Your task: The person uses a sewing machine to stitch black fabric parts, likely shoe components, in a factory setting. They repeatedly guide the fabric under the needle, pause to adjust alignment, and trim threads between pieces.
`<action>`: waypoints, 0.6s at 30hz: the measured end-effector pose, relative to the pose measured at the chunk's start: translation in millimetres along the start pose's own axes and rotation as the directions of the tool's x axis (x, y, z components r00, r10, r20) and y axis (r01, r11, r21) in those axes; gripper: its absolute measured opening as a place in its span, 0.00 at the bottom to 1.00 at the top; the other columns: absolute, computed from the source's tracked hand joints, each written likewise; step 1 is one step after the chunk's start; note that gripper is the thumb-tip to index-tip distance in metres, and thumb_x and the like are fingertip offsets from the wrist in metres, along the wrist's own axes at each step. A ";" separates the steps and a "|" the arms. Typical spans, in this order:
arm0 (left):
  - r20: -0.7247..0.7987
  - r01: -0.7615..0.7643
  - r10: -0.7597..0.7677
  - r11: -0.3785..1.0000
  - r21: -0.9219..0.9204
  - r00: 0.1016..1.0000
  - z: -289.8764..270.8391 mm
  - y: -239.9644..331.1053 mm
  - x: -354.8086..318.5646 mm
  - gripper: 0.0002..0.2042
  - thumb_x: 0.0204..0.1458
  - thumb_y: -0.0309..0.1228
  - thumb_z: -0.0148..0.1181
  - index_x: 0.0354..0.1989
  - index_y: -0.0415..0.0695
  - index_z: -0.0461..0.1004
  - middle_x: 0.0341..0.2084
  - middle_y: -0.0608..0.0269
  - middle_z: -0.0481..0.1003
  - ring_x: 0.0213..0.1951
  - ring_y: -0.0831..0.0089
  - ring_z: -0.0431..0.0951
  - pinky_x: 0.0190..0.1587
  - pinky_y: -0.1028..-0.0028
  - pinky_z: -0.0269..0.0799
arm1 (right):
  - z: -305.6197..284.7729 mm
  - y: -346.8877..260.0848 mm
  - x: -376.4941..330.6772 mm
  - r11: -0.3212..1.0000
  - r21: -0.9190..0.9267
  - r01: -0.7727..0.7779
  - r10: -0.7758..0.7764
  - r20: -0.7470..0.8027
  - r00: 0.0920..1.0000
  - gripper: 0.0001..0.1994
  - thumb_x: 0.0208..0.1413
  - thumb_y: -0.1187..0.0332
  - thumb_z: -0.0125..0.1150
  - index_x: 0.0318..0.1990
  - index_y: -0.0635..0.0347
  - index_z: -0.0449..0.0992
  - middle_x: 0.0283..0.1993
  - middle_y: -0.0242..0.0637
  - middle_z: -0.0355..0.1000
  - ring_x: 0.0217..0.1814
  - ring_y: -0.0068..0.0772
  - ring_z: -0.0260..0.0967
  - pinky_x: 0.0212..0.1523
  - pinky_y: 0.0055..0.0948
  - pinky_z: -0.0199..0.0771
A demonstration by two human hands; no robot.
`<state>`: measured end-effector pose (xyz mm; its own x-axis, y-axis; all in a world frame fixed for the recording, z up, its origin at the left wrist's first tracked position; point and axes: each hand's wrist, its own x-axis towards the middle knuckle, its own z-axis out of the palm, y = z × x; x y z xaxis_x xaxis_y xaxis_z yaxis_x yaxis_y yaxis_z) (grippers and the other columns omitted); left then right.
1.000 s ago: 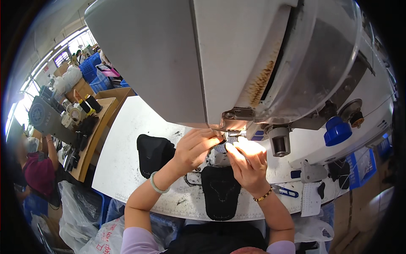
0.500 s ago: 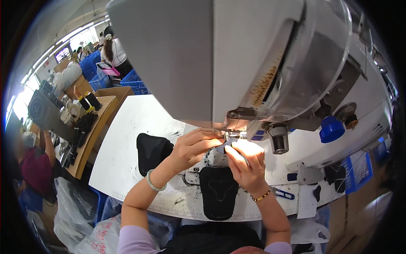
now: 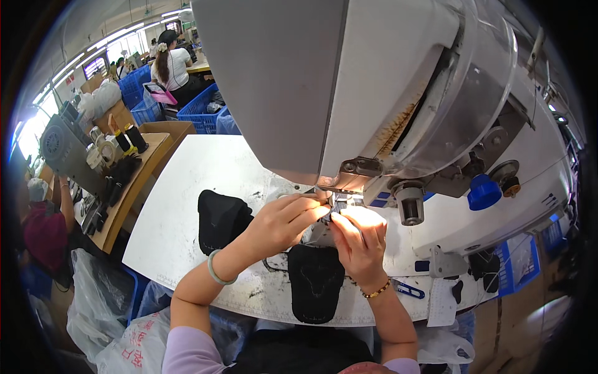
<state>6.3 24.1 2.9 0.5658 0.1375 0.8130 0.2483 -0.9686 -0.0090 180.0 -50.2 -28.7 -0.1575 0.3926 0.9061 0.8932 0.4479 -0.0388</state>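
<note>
Under the head of a white sewing machine (image 3: 386, 81), my left hand (image 3: 277, 224) and my right hand (image 3: 361, 243) meet close to the lit needle area. Their fingertips pinch a small dark grey-blue fabric piece (image 3: 327, 217), mostly hidden by the fingers. The needle itself cannot be made out. Just below the hands, a black shaped fabric panel (image 3: 316, 290) with a stitched outline lies flat on the white table (image 3: 168, 206). Left of my left hand rests a stack of similar black panels (image 3: 219, 221).
A blue thread snipper (image 3: 408, 289) lies right of my right wrist, beside a white paper slip (image 3: 442, 302). Thread spools (image 3: 134, 137) stand on a wooden bench at left. Plastic bags (image 3: 99, 305) hang below the table. Blue crates (image 3: 202, 112) and a seated person are farther back.
The view has shifted slightly, bringing more of the room at back left into sight. Both hands stay at the needle area, and less of the small fabric piece shows between the fingers.
</note>
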 end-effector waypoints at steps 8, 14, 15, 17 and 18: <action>0.130 -0.027 0.002 0.982 0.189 0.992 -8.8 24.0 11.8 0.15 0.36 0.17 0.56 0.37 0.35 0.70 0.30 0.57 0.70 0.33 0.64 0.75 0.35 0.73 0.75 | -5.1 3.0 1.5 0.996 0.078 -0.036 0.034 0.030 0.999 0.13 0.43 0.75 0.66 0.40 0.58 0.77 0.41 0.32 0.72 0.44 0.34 0.67 0.48 0.33 0.62; 0.133 -0.087 0.058 0.970 0.226 0.989 -3.6 23.7 10.1 0.13 0.39 0.22 0.57 0.37 0.37 0.68 0.33 0.56 0.69 0.37 0.62 0.74 0.40 0.70 0.73 | -6.8 5.4 8.0 0.991 0.096 -0.092 0.090 0.031 0.996 0.11 0.48 0.70 0.65 0.41 0.54 0.78 0.34 0.26 0.72 0.35 0.30 0.65 0.44 0.32 0.59; 0.127 -0.091 0.066 0.974 0.206 0.990 -2.5 20.4 7.1 0.14 0.40 0.23 0.58 0.38 0.38 0.68 0.33 0.56 0.70 0.38 0.62 0.73 0.42 0.69 0.72 | -7.5 4.7 9.0 0.989 0.108 -0.101 0.097 0.047 0.994 0.10 0.47 0.72 0.65 0.40 0.56 0.78 0.36 0.29 0.73 0.38 0.31 0.66 0.45 0.32 0.60; 0.129 0.056 -0.048 0.997 -0.058 0.991 -0.3 0.6 -3.2 0.17 0.39 0.22 0.60 0.41 0.40 0.68 0.38 0.56 0.71 0.40 0.60 0.73 0.44 0.67 0.71 | -8.7 3.7 10.8 0.984 0.132 -0.121 0.111 0.078 0.991 0.10 0.47 0.75 0.64 0.38 0.60 0.77 0.41 0.35 0.74 0.43 0.35 0.68 0.47 0.33 0.62; 0.142 0.125 -0.098 0.973 -0.192 0.985 1.9 -10.4 -9.3 0.19 0.39 0.22 0.62 0.43 0.41 0.68 0.40 0.57 0.72 0.41 0.60 0.73 0.45 0.67 0.71 | -8.6 4.1 10.6 0.983 0.140 -0.123 0.114 0.075 0.991 0.10 0.47 0.75 0.64 0.39 0.60 0.77 0.41 0.35 0.74 0.42 0.35 0.68 0.46 0.32 0.62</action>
<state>-0.1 33.3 -5.7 0.6449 0.2598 0.7187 0.1610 -0.9655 0.2045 185.6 -51.1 -15.7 -0.0860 0.4997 0.8619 0.8381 0.5040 -0.2085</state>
